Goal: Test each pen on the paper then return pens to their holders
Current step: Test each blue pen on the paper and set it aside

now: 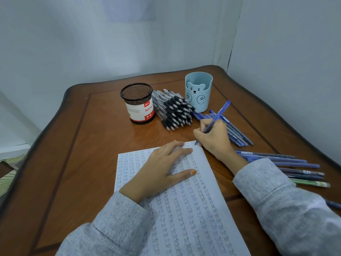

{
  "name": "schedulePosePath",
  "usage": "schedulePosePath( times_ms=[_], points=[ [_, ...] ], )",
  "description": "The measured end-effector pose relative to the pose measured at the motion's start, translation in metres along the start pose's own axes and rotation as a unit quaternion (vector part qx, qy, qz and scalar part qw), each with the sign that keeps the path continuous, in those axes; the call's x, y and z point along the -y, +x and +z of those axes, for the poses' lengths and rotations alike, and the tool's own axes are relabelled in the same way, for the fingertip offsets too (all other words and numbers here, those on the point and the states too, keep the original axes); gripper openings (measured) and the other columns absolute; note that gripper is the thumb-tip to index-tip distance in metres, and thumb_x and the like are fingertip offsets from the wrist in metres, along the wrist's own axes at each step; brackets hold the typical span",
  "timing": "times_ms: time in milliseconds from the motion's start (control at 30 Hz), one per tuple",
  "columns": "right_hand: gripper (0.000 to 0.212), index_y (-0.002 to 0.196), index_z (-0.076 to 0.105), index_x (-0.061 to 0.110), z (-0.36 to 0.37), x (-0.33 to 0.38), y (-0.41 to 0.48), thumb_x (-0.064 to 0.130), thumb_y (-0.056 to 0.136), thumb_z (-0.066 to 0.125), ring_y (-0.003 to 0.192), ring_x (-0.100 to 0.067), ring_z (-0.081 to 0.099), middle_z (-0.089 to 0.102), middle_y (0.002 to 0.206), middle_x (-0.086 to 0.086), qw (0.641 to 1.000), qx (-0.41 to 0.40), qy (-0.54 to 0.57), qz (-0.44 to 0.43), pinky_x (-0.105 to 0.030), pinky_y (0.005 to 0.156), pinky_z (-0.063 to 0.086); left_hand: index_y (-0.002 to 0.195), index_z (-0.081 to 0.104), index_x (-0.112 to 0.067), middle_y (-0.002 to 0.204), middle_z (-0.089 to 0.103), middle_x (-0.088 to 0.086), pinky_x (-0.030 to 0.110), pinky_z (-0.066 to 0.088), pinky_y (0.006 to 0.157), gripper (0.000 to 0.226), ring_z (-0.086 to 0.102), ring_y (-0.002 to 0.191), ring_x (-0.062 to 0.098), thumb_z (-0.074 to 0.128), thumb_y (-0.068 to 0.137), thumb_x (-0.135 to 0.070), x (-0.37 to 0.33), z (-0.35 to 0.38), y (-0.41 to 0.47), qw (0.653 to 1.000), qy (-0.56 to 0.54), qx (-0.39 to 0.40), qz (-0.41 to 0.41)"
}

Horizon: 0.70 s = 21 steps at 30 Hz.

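My right hand point(214, 139) grips a blue pen point(218, 115) in a writing hold, its tip touching the top right corner of the white paper point(186, 206), which is covered with columns of the written word "test". My left hand point(160, 170) lies flat on the upper part of the sheet, fingers spread. A black mesh holder point(137, 103) and a light blue bear holder point(199, 91) stand at the back of the table. A heap of black-grip pens point(173, 111) lies between them, and a pile of blue pens point(234, 132) lies behind my right hand.
More blue pens and a green one point(295, 169) lie in a row near the table's right edge. The brown wooden table point(88, 145) stands in a corner, with grey walls behind and to the right. Floor shows at the far left.
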State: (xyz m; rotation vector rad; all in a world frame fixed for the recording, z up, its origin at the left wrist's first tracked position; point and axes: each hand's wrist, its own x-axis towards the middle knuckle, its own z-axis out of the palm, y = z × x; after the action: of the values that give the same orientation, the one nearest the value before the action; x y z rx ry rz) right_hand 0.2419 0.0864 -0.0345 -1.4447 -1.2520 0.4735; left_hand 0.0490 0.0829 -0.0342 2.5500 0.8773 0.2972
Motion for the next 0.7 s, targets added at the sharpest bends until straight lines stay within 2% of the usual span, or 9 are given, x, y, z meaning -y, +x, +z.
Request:
schedulePosePath(
  times_ms=[67,167,267,333,400,500,600,700],
  points=[
    [0.033,0.053,0.041,0.005,0.001,0.000,0.000,-0.012,0.076,0.056,0.046,-0.042,0.052,0.045,0.050,-0.021,1.000,-0.003,-0.008,-0.004,-0.027,0.046,0.039,0.142,0.036,-0.040,0.149,0.025,-0.019,0.021,0.014,0.108,0.064,0.018,0.137,-0.001,0.041,0.084,-0.069,0.000,0.000,0.000,1.000,0.001,0.003,-0.002],
    [0.038,0.051,0.035,0.009,0.001,-0.002,0.002,-0.013,0.075,0.053,0.045,-0.030,0.042,0.036,0.050,-0.012,1.000,0.004,-0.014,-0.001,-0.028,0.047,0.034,0.142,0.036,-0.041,0.149,0.026,-0.018,0.022,0.014,0.108,0.063,0.018,0.138,-0.001,0.043,0.086,-0.068,0.000,0.000,0.000,1.000,-0.002,0.002,0.002],
    [0.033,0.051,0.039,0.003,0.000,-0.003,0.000,-0.013,0.076,0.055,0.044,-0.035,0.047,0.040,0.049,-0.020,1.000,-0.002,0.000,0.002,-0.030,0.048,0.037,0.142,0.036,-0.040,0.149,0.026,-0.018,0.022,0.014,0.109,0.065,0.017,0.138,-0.001,0.042,0.085,-0.071,0.001,0.001,0.000,1.000,-0.005,0.002,0.001],
    [0.028,0.053,0.041,-0.003,0.002,-0.002,-0.001,-0.012,0.075,0.055,0.046,-0.029,0.043,0.041,0.049,-0.022,1.000,-0.005,-0.015,-0.008,-0.028,0.049,0.036,0.141,0.036,-0.041,0.148,0.026,-0.019,0.022,0.014,0.108,0.066,0.018,0.137,-0.001,0.040,0.084,-0.073,0.002,0.001,0.000,1.000,-0.003,-0.001,0.003],
    [0.030,0.052,0.041,0.000,0.002,-0.001,-0.001,-0.011,0.075,0.055,0.049,-0.022,0.040,0.038,0.049,-0.014,0.999,-0.014,-0.031,-0.007,-0.025,0.050,0.034,0.141,0.036,-0.041,0.148,0.025,-0.019,0.021,0.014,0.107,0.066,0.018,0.137,-0.002,0.040,0.084,-0.071,0.000,0.001,0.000,1.000,-0.006,0.003,-0.001],
    [0.032,0.055,0.042,0.002,-0.001,0.001,-0.002,-0.009,0.081,0.056,0.038,-0.015,0.045,0.041,0.046,-0.010,0.999,-0.034,0.032,0.025,-0.021,0.046,0.038,0.141,0.037,-0.040,0.148,0.026,-0.019,0.021,0.014,0.108,0.064,0.018,0.136,-0.002,0.041,0.083,-0.068,0.000,0.000,0.000,1.000,-0.008,0.002,-0.001],
    [0.034,0.063,0.050,-0.005,-0.005,0.008,-0.007,0.005,0.096,0.052,0.033,-0.006,0.039,0.043,0.048,-0.011,0.990,-0.026,0.127,0.049,-0.014,0.040,0.033,0.141,0.037,-0.041,0.148,0.027,-0.018,0.023,0.015,0.109,0.064,0.019,0.137,-0.001,0.042,0.083,-0.068,-0.001,0.000,-0.001,1.000,-0.011,-0.001,-0.002],
    [0.019,0.090,0.048,0.005,-0.008,0.016,-0.012,0.021,0.099,0.050,0.035,-0.004,0.039,0.045,0.051,-0.007,0.989,-0.024,0.136,0.054,-0.014,0.039,0.034,0.140,0.038,-0.040,0.147,0.028,-0.018,0.027,0.018,0.112,0.065,0.021,0.137,0.001,0.042,0.082,-0.068,-0.002,0.000,-0.001,1.000,-0.014,-0.002,-0.006]
  ],
)
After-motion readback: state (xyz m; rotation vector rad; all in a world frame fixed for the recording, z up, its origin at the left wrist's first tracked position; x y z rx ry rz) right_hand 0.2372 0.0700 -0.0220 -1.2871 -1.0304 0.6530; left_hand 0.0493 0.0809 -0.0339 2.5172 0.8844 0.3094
